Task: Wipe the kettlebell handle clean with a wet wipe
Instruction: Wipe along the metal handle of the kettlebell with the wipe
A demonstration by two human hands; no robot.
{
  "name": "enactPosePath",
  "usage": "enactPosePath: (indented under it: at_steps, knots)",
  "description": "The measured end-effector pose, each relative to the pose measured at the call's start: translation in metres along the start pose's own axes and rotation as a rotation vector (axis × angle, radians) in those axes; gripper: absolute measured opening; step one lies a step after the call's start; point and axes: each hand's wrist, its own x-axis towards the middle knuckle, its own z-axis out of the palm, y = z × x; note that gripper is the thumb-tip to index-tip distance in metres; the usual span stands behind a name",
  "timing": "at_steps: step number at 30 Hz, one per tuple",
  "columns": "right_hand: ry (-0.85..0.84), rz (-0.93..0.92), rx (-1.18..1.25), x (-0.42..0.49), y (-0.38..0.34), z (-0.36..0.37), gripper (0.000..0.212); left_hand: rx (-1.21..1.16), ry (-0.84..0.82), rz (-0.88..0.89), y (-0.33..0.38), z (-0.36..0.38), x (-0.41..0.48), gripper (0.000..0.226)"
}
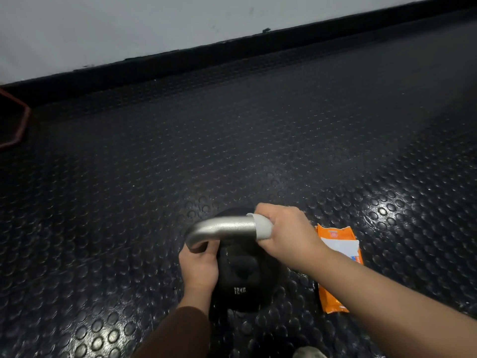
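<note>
A black kettlebell stands on the studded rubber floor, low in the middle of the view. Its silver handle arches over the top. My right hand grips the right end of the handle with a white wet wipe wrapped round the bar under its fingers. My left hand holds the left leg of the handle where it meets the body, thumb curled round it.
An orange wet-wipe pack lies on the floor just right of the kettlebell, partly under my right forearm. A red-edged object sits at the far left. A white wall with a black skirting runs along the back.
</note>
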Motion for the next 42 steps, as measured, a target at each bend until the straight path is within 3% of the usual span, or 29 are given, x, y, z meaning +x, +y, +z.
enactPosePath:
  at_steps: [10, 13, 18, 21, 25, 31, 33, 42]
  knots:
    - [-0.633, 0.125, 0.353, 0.029, 0.009, -0.029, 0.033, 0.012, 0.004, 0.019, 0.002, -0.001, -0.001, 0.015]
    - [-0.567, 0.116, 0.328, 0.026, 0.009, -0.026, 0.028, 0.015, -0.002, 0.028, 0.002, 0.0, -0.001, 0.016]
    - [-0.036, 0.04, 0.083, 0.002, 0.003, -0.001, 0.01, 0.002, 0.002, -0.003, -0.001, -0.001, 0.002, 0.017]
    - [0.032, 0.007, 0.028, 0.0, 0.002, 0.004, 0.011, -0.006, -0.002, -0.007, 0.0, -0.001, 0.001, 0.012]
    - [-0.05, -0.003, 0.075, 0.002, 0.005, -0.003, 0.008, 0.003, -0.005, -0.006, 0.0, 0.0, 0.001, 0.01]
    - [-0.534, 0.108, 0.293, 0.023, 0.008, -0.028, 0.028, -0.004, -0.007, 0.011, -0.003, -0.001, 0.002, 0.01]
    - [-0.62, 0.121, 0.322, 0.027, 0.009, -0.03, 0.035, -0.008, -0.001, 0.026, -0.002, -0.001, 0.002, 0.01]
    - [-0.613, 0.109, 0.363, 0.029, 0.012, -0.027, 0.036, -0.02, -0.003, 0.017, -0.005, 0.0, 0.004, 0.015]
